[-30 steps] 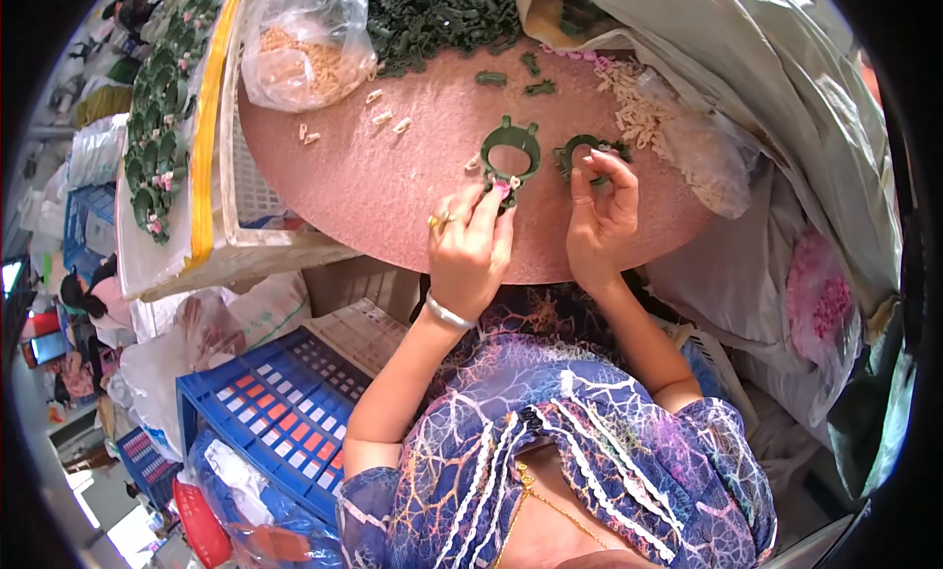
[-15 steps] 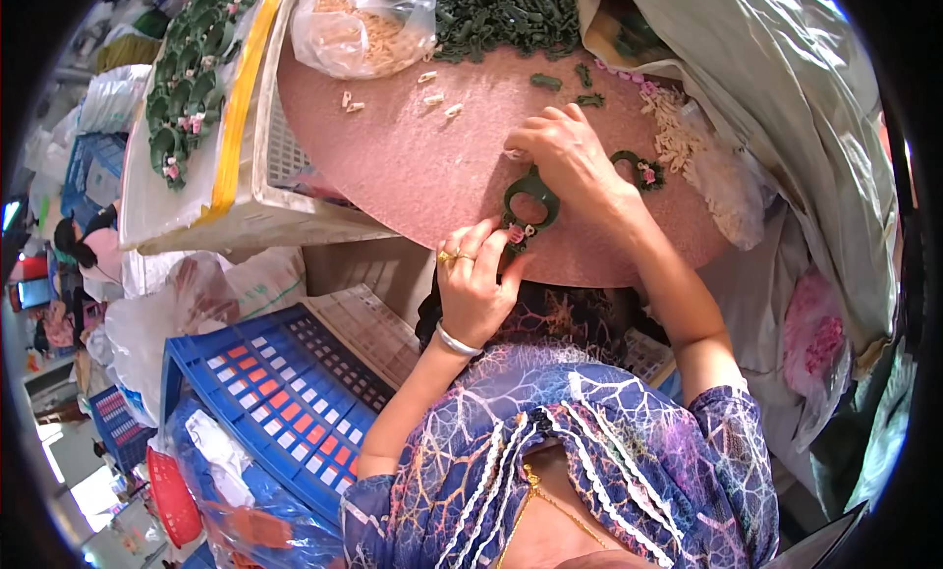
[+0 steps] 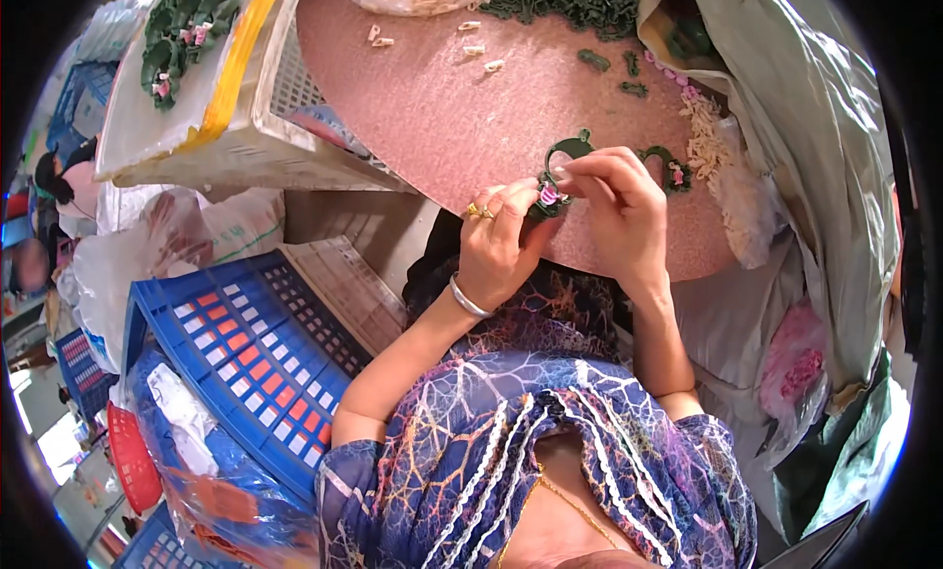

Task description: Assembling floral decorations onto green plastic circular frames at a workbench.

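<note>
Green ring [image 3: 572, 146] with a pink flower [image 3: 548, 195] at its near end is between your two hands, by the close edge of the rounded pink table [image 3: 393, 107]. Your left hand [image 3: 499, 243] grips it at that near end, thumb and fingers closed on the part beside the flower. You wear a silver-coloured bangle [image 3: 468, 300] on that wrist. Your right hand [image 3: 629, 210] meets the ring from the other side, thumb and fingers drawn together at its right edge; those fingertips are small and partly hidden, so I cannot tell whether they pinch something or only touch the band.

Just beyond your right hand, a second ring [image 3: 673, 166], green with pink and pale trim, lies on the table, near a heap of cream pieces [image 3: 703, 142]. Farther from you, three short green pieces [image 3: 593, 60] lie close to a dark green pile [image 3: 565, 4]. To the left of these you have loose cream pieces [image 3: 473, 50] scattered about. On your left, a white box [image 3: 147, 137] with yellow tape [image 3: 236, 68] bears a cluster of green rings [image 3: 187, 38]; nearer you stands a blue basket [image 3: 157, 299].
</note>
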{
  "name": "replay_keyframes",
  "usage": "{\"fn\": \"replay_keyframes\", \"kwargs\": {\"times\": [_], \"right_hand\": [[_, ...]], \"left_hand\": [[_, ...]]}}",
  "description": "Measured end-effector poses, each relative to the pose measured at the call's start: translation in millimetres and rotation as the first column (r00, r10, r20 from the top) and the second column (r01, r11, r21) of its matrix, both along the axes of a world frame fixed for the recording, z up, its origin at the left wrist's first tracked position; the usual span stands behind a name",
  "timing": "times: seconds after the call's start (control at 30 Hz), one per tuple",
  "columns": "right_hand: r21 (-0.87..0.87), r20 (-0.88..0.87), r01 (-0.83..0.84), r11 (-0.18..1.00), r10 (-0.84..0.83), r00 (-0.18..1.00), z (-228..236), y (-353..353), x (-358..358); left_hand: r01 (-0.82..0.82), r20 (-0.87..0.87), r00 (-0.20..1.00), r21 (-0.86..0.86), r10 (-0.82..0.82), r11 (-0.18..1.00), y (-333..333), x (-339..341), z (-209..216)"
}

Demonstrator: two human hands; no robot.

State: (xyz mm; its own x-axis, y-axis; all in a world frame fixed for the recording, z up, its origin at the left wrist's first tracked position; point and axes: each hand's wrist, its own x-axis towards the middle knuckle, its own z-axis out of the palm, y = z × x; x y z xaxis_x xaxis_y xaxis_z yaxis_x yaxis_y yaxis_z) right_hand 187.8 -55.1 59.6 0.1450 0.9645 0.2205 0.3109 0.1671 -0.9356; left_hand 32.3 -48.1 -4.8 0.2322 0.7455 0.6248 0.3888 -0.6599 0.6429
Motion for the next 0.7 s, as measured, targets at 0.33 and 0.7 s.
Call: {"fn": "replay_keyframes", "kwargs": {"times": [0.33, 0.7], "right_hand": [[-0.138, -0.847, -0.301, 0.944, 0.045, 0.529, -11.7, -9.3, 10.3], [-0.037, 0.028, -0.070, 0.997, 0.071, 0.997, -7.4, -5.9, 9.9]], "left_hand": [[-0.045, -0.019, 0.999, -0.026, 0.045, 0.999, -0.8, -2.9, -0.3], [-0.058, -0.002, 0.998, -0.003, 0.058, 0.998, 0.1, -2.0, -6.6]]}}
